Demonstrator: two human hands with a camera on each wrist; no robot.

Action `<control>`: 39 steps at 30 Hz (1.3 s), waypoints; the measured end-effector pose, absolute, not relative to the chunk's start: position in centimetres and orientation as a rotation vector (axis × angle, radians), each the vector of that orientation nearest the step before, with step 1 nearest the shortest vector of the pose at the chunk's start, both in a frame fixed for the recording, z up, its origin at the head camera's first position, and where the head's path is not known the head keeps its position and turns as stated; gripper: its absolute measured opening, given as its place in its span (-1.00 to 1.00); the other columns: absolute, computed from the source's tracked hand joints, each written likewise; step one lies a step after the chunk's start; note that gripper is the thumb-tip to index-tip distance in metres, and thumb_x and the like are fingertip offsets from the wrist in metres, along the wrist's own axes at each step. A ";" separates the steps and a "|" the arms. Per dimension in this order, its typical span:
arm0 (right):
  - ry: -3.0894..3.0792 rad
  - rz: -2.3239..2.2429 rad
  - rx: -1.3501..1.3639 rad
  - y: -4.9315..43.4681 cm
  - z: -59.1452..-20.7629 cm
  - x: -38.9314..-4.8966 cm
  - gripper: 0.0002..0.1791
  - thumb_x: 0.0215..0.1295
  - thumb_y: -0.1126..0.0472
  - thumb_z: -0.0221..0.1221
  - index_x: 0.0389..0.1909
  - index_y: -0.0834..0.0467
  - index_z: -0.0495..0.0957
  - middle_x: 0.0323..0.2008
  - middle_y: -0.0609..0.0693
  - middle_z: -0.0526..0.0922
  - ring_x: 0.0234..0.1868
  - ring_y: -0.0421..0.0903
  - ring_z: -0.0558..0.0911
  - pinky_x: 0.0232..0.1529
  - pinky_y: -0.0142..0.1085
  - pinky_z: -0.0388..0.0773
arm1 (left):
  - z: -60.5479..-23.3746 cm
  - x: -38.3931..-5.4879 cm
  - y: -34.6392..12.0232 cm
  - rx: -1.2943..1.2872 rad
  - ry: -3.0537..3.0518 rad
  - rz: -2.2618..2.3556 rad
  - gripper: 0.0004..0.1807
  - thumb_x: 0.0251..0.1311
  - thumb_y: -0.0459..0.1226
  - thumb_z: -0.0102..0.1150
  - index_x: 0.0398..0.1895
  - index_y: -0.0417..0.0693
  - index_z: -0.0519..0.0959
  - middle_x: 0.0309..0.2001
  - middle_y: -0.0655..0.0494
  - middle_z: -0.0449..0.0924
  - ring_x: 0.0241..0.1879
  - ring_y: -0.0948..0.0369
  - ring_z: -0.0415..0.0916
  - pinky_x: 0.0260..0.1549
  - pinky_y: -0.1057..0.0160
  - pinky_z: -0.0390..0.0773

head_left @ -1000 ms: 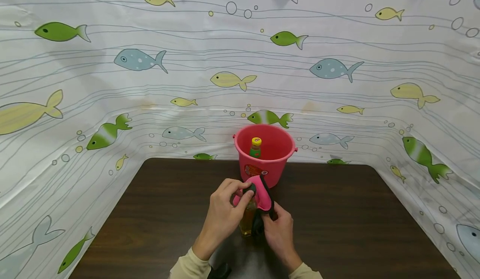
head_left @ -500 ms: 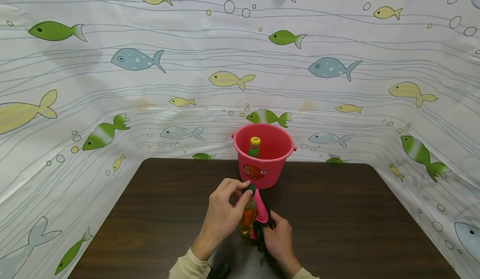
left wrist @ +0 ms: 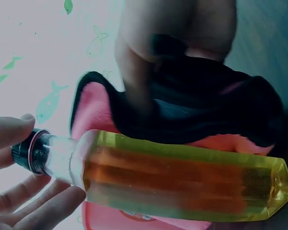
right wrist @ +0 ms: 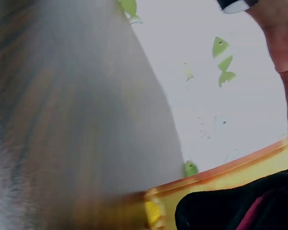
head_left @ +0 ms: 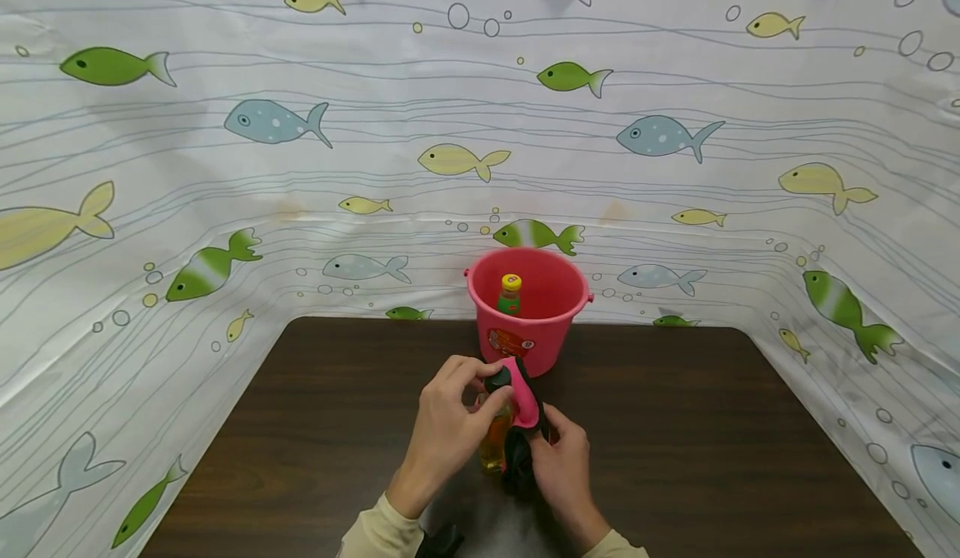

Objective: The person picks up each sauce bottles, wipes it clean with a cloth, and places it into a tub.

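Observation:
My left hand (head_left: 442,429) pinches the black cap (head_left: 498,379) of a clear bottle (left wrist: 182,179) holding yellow-amber liquid. In the head view the bottle stands roughly upright just above the table. My right hand (head_left: 562,466) grips a pink cloth with black edging (head_left: 527,404), bunched against the bottle's right side. In the left wrist view the right hand's fingers (left wrist: 177,24) press into the black part of this cloth, which lies along the bottle. The right wrist view catches the black cloth (right wrist: 230,208) over the bottle's yellowish side. My right fingertips are partly hidden by the cloth.
Behind the hands, a pink bucket (head_left: 558,337) stands on the dark wooden table (head_left: 675,425). Inside it is a bottle with a yellow cap (head_left: 511,282) and green label. A fish-patterned white curtain (head_left: 375,125) encloses the back and sides. Near my left sleeve lies a black object (head_left: 441,541).
The cloth in my right hand slid down along the bottle, then came back up to near the cap. My left hand and the bottle stay almost in place.

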State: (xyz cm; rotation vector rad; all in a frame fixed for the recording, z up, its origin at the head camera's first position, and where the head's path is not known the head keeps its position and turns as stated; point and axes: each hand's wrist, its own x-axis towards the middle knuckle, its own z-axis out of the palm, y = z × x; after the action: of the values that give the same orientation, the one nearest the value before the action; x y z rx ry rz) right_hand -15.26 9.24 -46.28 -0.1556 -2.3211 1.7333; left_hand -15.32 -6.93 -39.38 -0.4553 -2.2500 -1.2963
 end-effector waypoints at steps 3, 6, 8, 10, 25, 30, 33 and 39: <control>-2.271 1.759 -0.153 9.3 -45.0 -15.0 -0.84 0.38 0.31 0.37 -0.07 0.15 0.80 -0.41 0.00 0.65 -0.47 -0.21 0.36 -0.39 -0.39 0.32 | -39.3 -15.3 -6.9 -0.456 -2.265 -1.279 -0.70 0.17 -0.27 0.57 -0.04 0.00 0.75 -0.12 0.10 0.68 -0.35 0.26 0.58 -0.37 0.31 0.69; -2.215 1.762 -0.140 9.6 -43.8 -14.8 -0.87 0.37 0.31 0.38 -0.11 0.15 0.81 -0.49 -0.04 0.56 -0.50 -0.22 0.35 -0.43 -0.40 0.31 | -39.3 -15.3 -6.9 -0.460 -2.274 -1.285 -0.69 0.17 -0.29 0.56 -0.02 0.01 0.75 -0.12 0.10 0.68 -0.33 0.19 0.61 -0.35 0.39 0.71; -2.185 1.750 -0.128 9.9 -43.0 -14.8 -0.87 0.37 0.30 0.38 -0.11 0.14 0.81 -0.53 -0.07 0.49 -0.52 -0.23 0.33 -0.47 -0.39 0.29 | -39.2 -15.3 -7.0 -0.471 -2.277 -1.292 -0.69 0.17 -0.31 0.56 -0.01 0.02 0.76 -0.12 0.11 0.68 -0.30 0.17 0.62 -0.33 0.43 0.71; -2.167 1.733 -0.116 10.2 -42.3 -14.9 -0.85 0.38 0.27 0.38 -0.08 0.13 0.81 -0.55 -0.08 0.45 -0.53 -0.22 0.31 -0.49 -0.39 0.26 | -39.2 -15.2 -7.0 -0.487 -2.280 -1.298 -0.68 0.18 -0.32 0.55 0.01 0.04 0.76 -0.13 0.13 0.68 -0.29 0.16 0.60 -0.30 0.45 0.71; -2.159 1.744 0.091 9.3 -42.3 -16.3 -0.78 0.42 0.29 0.34 0.03 0.07 0.76 -0.28 0.02 0.72 -0.37 -0.24 0.43 -0.32 -0.42 0.40 | -39.0 -15.1 -7.4 -0.580 -2.240 -1.266 -0.70 0.23 -0.44 0.45 0.00 -0.02 0.77 -0.03 0.11 0.78 -0.17 0.26 0.70 -0.19 0.36 0.75; -2.175 1.757 0.152 8.6 -43.3 -16.3 -0.77 0.45 0.31 0.30 0.05 0.07 0.75 -0.13 0.04 0.79 -0.24 -0.25 0.53 -0.17 -0.43 0.51 | -39.1 -15.1 -7.4 -0.585 -2.231 -1.297 -0.72 0.24 -0.41 0.46 0.01 -0.05 0.77 -0.04 0.10 0.78 -0.14 0.26 0.71 -0.15 0.29 0.78; -2.173 1.767 0.122 8.4 -43.8 -16.2 -0.79 0.46 0.30 0.30 0.04 0.07 0.75 -0.12 0.03 0.80 -0.24 -0.25 0.56 -0.16 -0.42 0.53 | -39.0 -15.1 -7.4 -0.578 -2.237 -1.296 -0.74 0.26 -0.39 0.45 0.01 -0.04 0.78 -0.04 0.11 0.78 -0.11 0.26 0.71 -0.14 0.24 0.79; -2.174 1.809 0.044 8.3 -44.6 -16.0 -0.79 0.45 0.35 0.27 0.01 0.12 0.76 -0.15 0.06 0.79 -0.25 -0.24 0.61 -0.17 -0.41 0.58 | -39.0 -15.1 -7.3 -0.577 -2.230 -1.298 -0.73 0.26 -0.40 0.45 0.01 -0.03 0.77 -0.01 0.09 0.78 -0.05 0.22 0.74 -0.14 0.18 0.80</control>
State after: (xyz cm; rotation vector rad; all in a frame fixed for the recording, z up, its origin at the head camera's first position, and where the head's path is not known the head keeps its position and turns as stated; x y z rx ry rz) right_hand -16.03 8.28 -44.56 0.0438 -2.1742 1.8088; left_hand -15.14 -7.33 -39.04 -0.5770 -2.2302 -1.2982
